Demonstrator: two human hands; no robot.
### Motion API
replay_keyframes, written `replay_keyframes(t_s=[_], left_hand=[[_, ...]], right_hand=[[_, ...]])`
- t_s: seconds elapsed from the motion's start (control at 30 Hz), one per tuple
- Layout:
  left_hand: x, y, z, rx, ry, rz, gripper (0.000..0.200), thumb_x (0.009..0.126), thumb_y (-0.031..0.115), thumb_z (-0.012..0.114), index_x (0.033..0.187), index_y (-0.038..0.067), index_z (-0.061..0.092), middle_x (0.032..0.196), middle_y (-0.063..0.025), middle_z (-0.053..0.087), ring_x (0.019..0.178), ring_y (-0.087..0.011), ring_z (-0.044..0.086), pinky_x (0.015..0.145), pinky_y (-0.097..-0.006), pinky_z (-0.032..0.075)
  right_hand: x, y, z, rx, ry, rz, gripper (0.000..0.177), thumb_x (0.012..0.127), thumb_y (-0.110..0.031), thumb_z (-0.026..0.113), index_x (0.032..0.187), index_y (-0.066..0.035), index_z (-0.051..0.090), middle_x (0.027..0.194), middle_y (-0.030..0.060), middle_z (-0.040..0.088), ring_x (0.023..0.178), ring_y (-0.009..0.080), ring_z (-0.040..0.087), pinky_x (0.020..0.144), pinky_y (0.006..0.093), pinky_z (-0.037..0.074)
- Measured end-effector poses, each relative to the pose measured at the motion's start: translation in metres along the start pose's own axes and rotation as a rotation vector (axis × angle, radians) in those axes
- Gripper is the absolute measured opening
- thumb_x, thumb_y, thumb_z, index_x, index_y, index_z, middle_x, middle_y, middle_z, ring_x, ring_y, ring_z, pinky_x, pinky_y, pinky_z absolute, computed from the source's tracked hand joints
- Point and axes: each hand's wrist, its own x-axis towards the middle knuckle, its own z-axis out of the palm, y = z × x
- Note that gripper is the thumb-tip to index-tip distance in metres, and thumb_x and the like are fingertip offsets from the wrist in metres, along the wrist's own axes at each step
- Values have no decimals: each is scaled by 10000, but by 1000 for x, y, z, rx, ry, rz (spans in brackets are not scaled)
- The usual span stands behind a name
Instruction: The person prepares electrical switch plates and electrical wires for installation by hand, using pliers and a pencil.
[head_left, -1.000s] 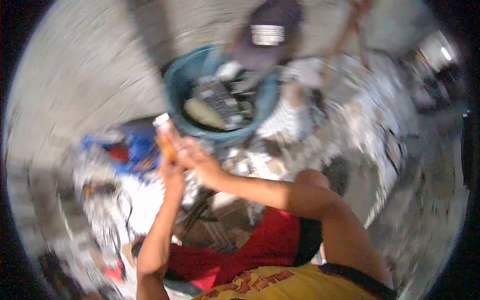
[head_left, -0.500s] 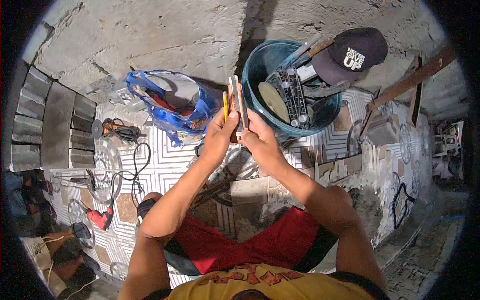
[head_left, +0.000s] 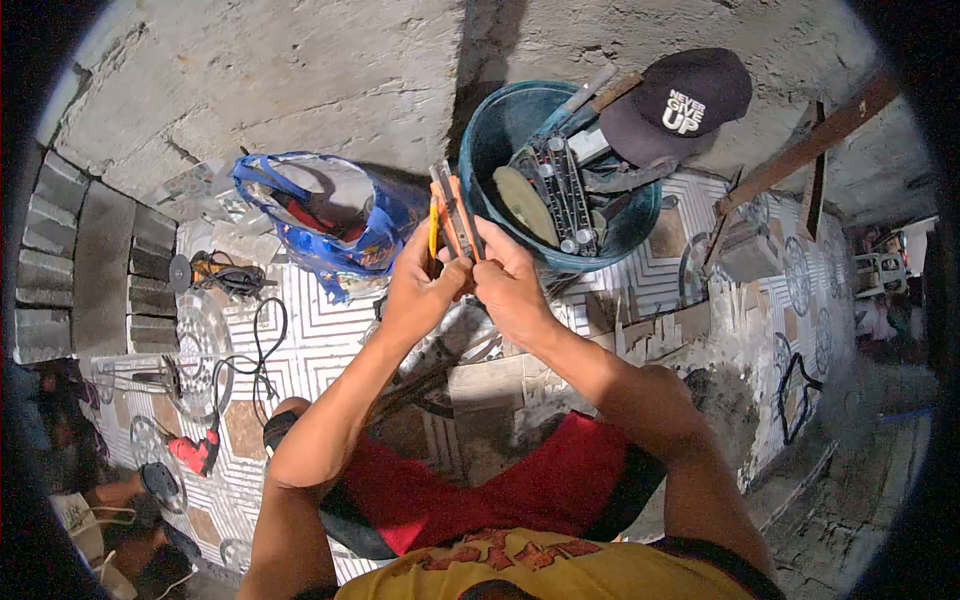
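Between my hands an orange-and-grey utility knife (head_left: pixel 457 215) points up and away from me, with a metal strip along its upper end. My left hand (head_left: pixel 420 295) is closed round its left side, thumb across the lower end. A slim yellow stick (head_left: pixel 434 225), perhaps a pencil, also stands up from the left hand. My right hand (head_left: pixel 508 285) grips the lower right side of the knife, its thumb close to the left one. The lower end is partly hidden by the fingers.
A torn blue bag (head_left: pixel 370 235) stands left of my hands. On the right, a teal bucket (head_left: pixel 470 165) holds tools, with a black cap (head_left: pixel 700 95) over its rim. A corded grinder (head_left: pixel 215 275), red drill (head_left: pixel 195 452) and grey blocks (head_left: pixel 105 265) are leftward; another person sits lower left.
The knife has turned so its broad orange face shows more, and my thumbs have come together at its lower end. The whole view has shifted slightly.
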Motion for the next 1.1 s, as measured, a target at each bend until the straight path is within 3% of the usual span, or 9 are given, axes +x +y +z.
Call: replay_keyframes(t_s=[0.1, 0.3, 0.43, 0.47, 0.57, 0.63, 0.7, 0.9, 1.1], left_hand=[[0, 6, 5, -45, 33, -49, 455, 846, 3, 550, 1282, 24, 421, 852, -18, 563, 613, -67, 530, 502, -206, 429], [-1, -27, -12, 307, 230, 92, 582, 853, 111, 607, 1392, 9, 410, 1261, -100, 535, 1123, -199, 516, 994, -337, 407], [8, -67, -51, 386, 231, 155, 585, 856, 122, 643, 1379, -15, 419, 1375, -153, 478, 1216, -256, 482, 1036, -364, 370], [5, -50, -39, 303, 225, 76, 596, 867, 116, 631, 1398, -9, 393, 1391, -167, 459, 1232, -259, 466, 1028, -358, 379], [-10, -21, 6, 110, 336, -11, 621, 921, 252, 592, 1443, 29, 339, 1447, -202, 358, 1282, -291, 418, 1062, -387, 346], [-12, -2, 16, 345, 284, 108, 749, 860, 419, 681, 1362, -48, 381, 1202, -227, 544, 974, -291, 566, 782, -360, 503], [-7, -21, 19, 45, 297, 166, 743, 863, 437, 670, 1343, -55, 389, 1211, -246, 529, 1001, -292, 563, 814, -370, 500], [-14, 3, 15, 621, 200, 65, 756, 892, 544, 568, 1340, -43, 406, 1233, -273, 527, 1042, -359, 568, 854, -403, 475], [-5, -18, 10, 502, 243, 266, 686, 895, 443, 626, 1325, -54, 432, 1188, -242, 558, 985, -307, 584, 809, -381, 486]], right_hand=[[2, 4, -2, -7, 21, -45, 528, 857, 52, 376, 1384, 18, 401, 1103, 98, 622, 784, 80, 584, 641, 226, 485], [5, 9, 10, -44, 150, -102, 358, 925, -145, 575, 1258, -21, 528, 1010, 21, 653, 631, 57, 563, 507, 181, 472], [37, 60, -5, -616, 201, -743, 374, 910, -313, 601, 1121, -5, 582, 1065, 41, 590, 984, 148, 555, 851, 306, 460], [21, 25, -3, -423, -30, -327, 331, 908, -180, 564, 1167, 27, 555, 1086, 85, 591, 1066, 177, 549, 886, 326, 446], [19, 26, 1, -192, 97, -151, 465, 792, 56, 481, 1256, 55, 513, 1125, 131, 594, 1083, 180, 556, 897, 291, 445], [29, 42, -6, -288, 82, -283, 492, 779, 62, 489, 1271, 65, 500, 1130, 136, 598, 1089, 185, 563, 914, 282, 438], [26, 38, -3, -240, 116, -263, 502, 791, 50, 485, 1292, 50, 493, 1172, 176, 581, 1152, 242, 547, 954, 291, 416], [30, 70, -12, -530, 170, -378, 452, 861, -18, 507, 1311, -2, 480, 1107, 205, 521, 1098, 334, 518, 928, 371, 416], [27, 52, -9, -626, 132, -262, 465, 856, -24, 488, 1321, -8, 465, 1131, 213, 514, 1089, 343, 524, 904, 369, 432]])
